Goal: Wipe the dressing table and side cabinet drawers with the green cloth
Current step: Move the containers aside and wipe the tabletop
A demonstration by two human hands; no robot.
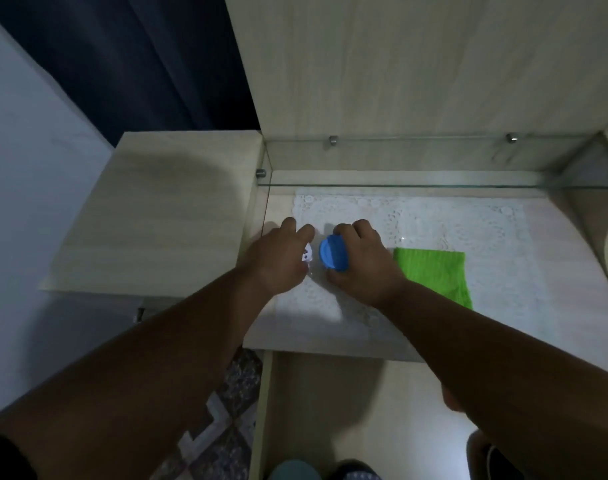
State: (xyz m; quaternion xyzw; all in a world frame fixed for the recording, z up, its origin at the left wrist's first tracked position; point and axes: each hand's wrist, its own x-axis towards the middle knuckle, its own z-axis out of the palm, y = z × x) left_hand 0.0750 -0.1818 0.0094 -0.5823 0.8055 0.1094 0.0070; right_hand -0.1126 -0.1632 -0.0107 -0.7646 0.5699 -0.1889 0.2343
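A bright green cloth (434, 273) lies just right of the right hand's fingers (356, 230), which curl round a blue-capped container (334, 253). Under both hands spreads a white lace mat (434, 220) on the pale woodgrain dressing table (551, 296).

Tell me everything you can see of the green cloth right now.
The green cloth is bright lime, with a ribbed, towel-like weave, folded into a rough rectangle. It lies flat on the white lace mat on the dressing table, just right of the right hand. That wrist hides its left edge, so contact is unclear. Neither hand holds it.
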